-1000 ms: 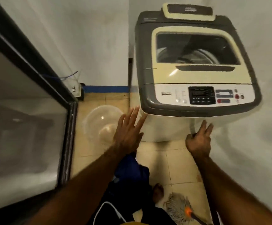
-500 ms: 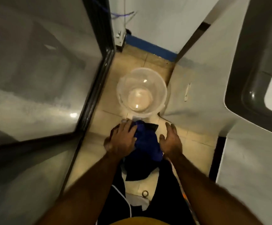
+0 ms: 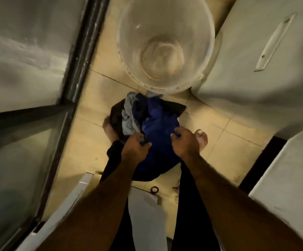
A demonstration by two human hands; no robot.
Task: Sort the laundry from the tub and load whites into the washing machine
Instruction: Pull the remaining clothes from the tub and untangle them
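Observation:
A pile of dark laundry lies on the tiled floor between my bare feet: a blue garment (image 3: pixel 158 124) on top, a grey piece (image 3: pixel 128 116) and a black piece (image 3: pixel 116 115) beside it. My left hand (image 3: pixel 134 145) grips the cloth at the pile's near left. My right hand (image 3: pixel 185 142) has its fingers curled into the blue garment at the near right. The clear plastic tub (image 3: pixel 165 44) stands just beyond the pile and holds nothing. The washing machine's pale side wall (image 3: pixel 255 60) fills the right; its lid is out of view.
A dark-framed glass door (image 3: pixel 80 57) runs along the left, leaving a narrow strip of floor. My right foot (image 3: pixel 202 140) and left foot (image 3: pixel 109 129) flank the pile. A small ring (image 3: pixel 154 190) lies on the floor near a white cloth (image 3: pixel 147 220).
My view swung from the washer's top down to the floor. Both hands dropped onto the pile and closed on the cloth; half a second ago they only rested flat on it.

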